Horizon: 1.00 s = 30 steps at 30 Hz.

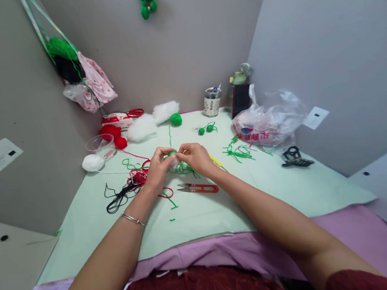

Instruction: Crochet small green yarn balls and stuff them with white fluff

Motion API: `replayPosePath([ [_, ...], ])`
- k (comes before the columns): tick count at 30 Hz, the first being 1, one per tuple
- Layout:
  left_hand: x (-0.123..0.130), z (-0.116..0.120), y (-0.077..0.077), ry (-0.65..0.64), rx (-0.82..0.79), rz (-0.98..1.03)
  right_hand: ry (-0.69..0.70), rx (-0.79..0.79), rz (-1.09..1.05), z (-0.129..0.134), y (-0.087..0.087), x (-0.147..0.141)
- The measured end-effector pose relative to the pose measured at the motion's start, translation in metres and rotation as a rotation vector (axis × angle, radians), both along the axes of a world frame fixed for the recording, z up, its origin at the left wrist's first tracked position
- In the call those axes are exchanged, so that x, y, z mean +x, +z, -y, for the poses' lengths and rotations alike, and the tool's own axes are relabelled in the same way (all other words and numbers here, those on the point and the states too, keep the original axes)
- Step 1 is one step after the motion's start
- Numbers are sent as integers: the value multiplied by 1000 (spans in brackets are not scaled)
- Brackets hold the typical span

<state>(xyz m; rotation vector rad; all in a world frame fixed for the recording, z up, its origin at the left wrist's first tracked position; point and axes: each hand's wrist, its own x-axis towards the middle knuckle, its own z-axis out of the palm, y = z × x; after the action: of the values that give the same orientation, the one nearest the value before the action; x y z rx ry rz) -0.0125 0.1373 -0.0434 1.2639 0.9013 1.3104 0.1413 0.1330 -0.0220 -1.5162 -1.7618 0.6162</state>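
Just beyond the snips (198,187), the left hand (159,168) and right hand (196,158) met around a small green piece (171,153). The left was clamped on it by the fingertips, probably to steady so small a thing; the right was pinched on its other edge, though whether it also gripped a thread I could not tell. Something white showed beneath the piece, partly hidden by the fingers.

A green strand ran to the hands from the green ball (176,119), which sat well beyond the snips, presumably so that yarn could unwind freely. The fluff (141,127) lay left of that ball, far past the snips, likely out of the way yet reachable.

Left of the snips were the red yarn (139,176) and black yarn (123,196), tangled where they met, seemingly just pushed aside. The snips themselves lay flat between the forearms, probably to be handy for cutting; green scraps (174,207) lay to their left. Beyond and right of them rested two small balls (201,131), apart from the work.
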Motion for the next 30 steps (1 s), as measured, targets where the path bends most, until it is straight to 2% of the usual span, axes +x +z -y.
replayPosePath([
  [3,-2,-3,-1,-8,-19,2,21,35,43,3,1,0],
  [9,-1,-12,-12,104,-29,-15,176,98,156,17,5,-9],
  [12,0,-14,-16,116,-80,-20,218,103,202,21,4,-13],
  [15,0,-12,-17,82,-151,5,211,108,223,20,1,-14],
  [18,1,-9,-15,32,-203,61,141,108,200,16,-1,-13],
  [25,-1,-1,4,-108,-201,191,25,24,53,4,1,-7],
  [30,-3,-3,5,-144,-194,140,109,2,-12,1,6,5],
])
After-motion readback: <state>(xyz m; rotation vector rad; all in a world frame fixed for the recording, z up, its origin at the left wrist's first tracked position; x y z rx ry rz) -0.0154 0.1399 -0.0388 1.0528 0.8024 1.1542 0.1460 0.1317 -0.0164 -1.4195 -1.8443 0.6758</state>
